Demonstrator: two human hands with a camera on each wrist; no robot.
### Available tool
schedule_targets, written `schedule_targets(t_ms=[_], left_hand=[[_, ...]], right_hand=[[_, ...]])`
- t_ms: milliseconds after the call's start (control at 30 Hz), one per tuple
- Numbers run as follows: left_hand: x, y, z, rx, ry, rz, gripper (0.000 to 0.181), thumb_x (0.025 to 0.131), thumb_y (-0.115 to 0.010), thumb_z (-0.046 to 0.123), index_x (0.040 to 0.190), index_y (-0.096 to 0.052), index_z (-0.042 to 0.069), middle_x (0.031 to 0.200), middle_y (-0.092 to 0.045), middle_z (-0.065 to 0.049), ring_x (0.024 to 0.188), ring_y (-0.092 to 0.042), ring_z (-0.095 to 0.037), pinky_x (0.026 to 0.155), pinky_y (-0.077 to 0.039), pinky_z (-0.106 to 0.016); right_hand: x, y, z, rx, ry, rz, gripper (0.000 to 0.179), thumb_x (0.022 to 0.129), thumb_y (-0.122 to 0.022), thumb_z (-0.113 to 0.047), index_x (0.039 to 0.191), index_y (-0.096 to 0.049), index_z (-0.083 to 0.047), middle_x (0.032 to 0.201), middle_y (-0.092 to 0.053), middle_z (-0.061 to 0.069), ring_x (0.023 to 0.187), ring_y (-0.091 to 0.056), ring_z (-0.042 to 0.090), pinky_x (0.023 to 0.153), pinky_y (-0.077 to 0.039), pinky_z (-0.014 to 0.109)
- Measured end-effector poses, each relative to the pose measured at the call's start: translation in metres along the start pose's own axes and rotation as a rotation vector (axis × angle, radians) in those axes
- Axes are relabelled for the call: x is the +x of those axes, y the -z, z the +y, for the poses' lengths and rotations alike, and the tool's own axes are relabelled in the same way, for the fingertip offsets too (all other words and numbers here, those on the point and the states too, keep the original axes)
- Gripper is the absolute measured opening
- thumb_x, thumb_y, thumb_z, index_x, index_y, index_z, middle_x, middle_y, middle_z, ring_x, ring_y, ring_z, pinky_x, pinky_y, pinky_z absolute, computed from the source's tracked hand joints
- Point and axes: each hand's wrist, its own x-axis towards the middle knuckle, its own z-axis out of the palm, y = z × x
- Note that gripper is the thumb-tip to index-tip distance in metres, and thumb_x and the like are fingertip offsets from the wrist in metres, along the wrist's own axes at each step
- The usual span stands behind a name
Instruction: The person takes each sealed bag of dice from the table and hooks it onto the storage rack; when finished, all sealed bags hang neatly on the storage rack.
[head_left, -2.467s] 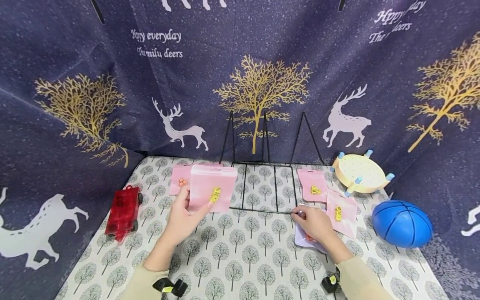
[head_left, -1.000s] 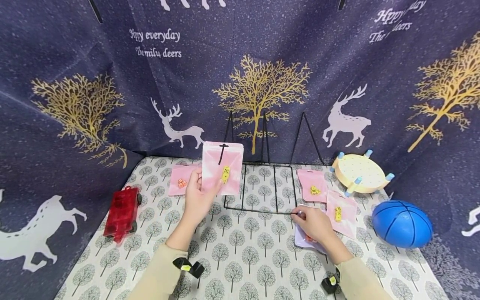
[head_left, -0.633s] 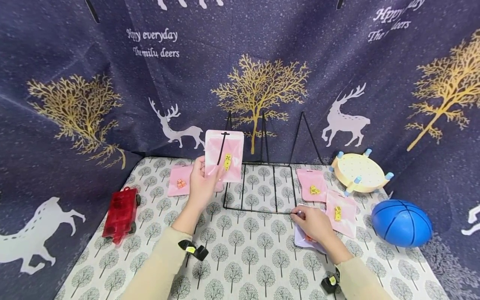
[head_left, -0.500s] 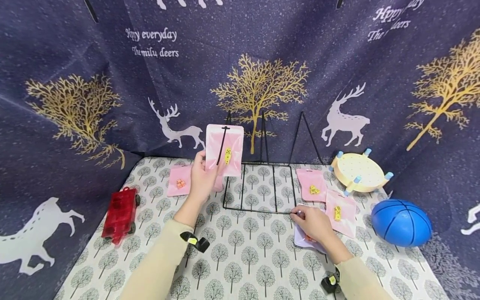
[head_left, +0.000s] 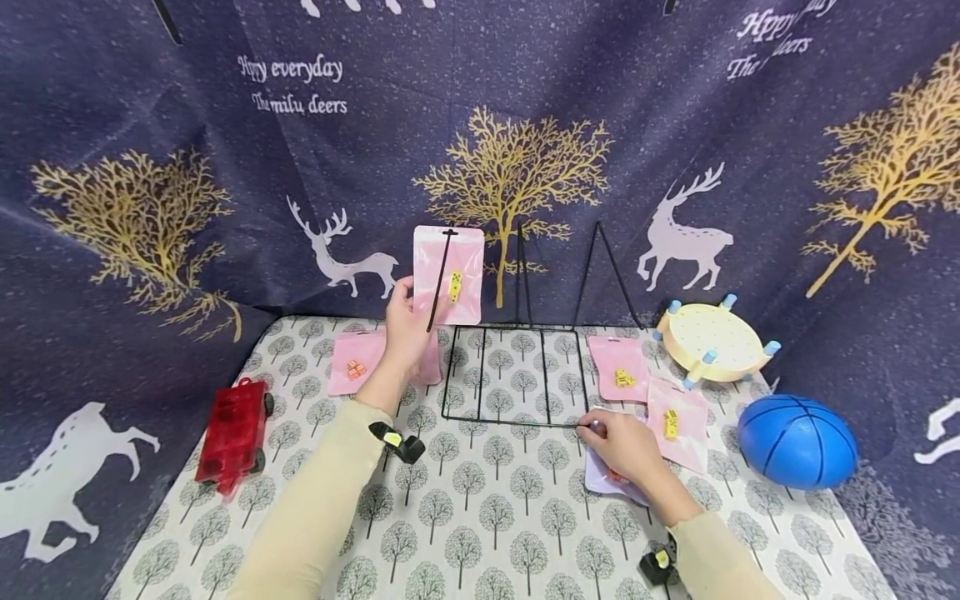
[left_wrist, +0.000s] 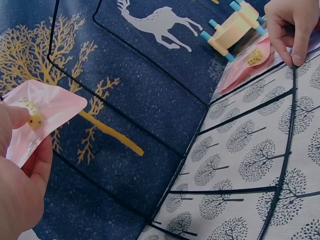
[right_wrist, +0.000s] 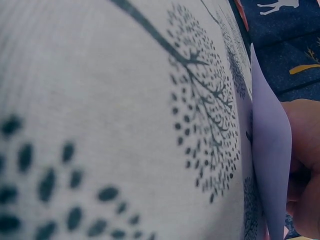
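Note:
My left hand (head_left: 405,333) holds a pink zip bag (head_left: 471,258) with yellow dice (head_left: 455,287) inside, thumb in front and fingers behind. The bag's hang hole sits round the left prong of a black wire rack (head_left: 517,424), and the prong shows in front of the bag. In the left wrist view the thumb presses by the dice in the pink bag (left_wrist: 60,102). My right hand (head_left: 626,446) pinches the front right corner of the rack's base. Below that hand lies a lilac bag (head_left: 603,479), partly hidden by it.
Pink bags with red dice (head_left: 345,375) lie left of the rack. Two pink bags with yellow dice (head_left: 611,354) lie to its right. Around them are a red toy car (head_left: 234,433), a cream stool-like toy (head_left: 712,337) and a blue ball (head_left: 797,442). A dark curtain hangs behind.
My left hand has raised the pink bag from low at the left, brought its hole over the left prong, and moved it farther up along it. The right hand keeps its grip on the rack.

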Motion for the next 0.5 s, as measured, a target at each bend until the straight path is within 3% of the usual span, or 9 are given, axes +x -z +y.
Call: schedule_targets(t_ms=[300,400,500], left_hand=[[0.011,-0.002,-0.006,-0.043,0.093,0.008,0.048,0.091,-0.081,0.009,0.130,-0.054,0.004,0.101,-0.070,-0.017,0.080,-0.066,-0.016,0.067,-0.056,-0.025],[0.013,-0.002,-0.010,-0.018,0.114,0.012,0.050,0.092,-0.082,0.015,0.131,-0.054,0.004,0.098,-0.070,-0.013,0.077,-0.064,-0.016,0.065,-0.052,-0.025],[0.014,-0.001,-0.014,-0.051,0.136,0.018,0.051,0.092,-0.081,0.015,0.132,-0.053,0.002,0.099,-0.069,-0.013,0.076,-0.065,-0.014,0.069,-0.057,-0.027]], right_hand=[[0.000,0.000,-0.002,-0.022,0.003,0.006,0.011,0.095,-0.076,-0.033,0.104,-0.079,-0.026,0.063,-0.051,-0.015,0.058,-0.049,0.010,0.053,-0.040,0.033],[0.000,0.000,-0.002,-0.025,0.001,0.006,0.011,0.095,-0.076,-0.033,0.104,-0.079,-0.026,0.063,-0.051,-0.015,0.058,-0.048,0.010,0.054,-0.040,0.034],[0.001,-0.001,-0.001,-0.023,0.000,0.006,0.011,0.095,-0.077,-0.033,0.104,-0.078,-0.026,0.062,-0.051,-0.015,0.057,-0.048,0.010,0.054,-0.040,0.034]])
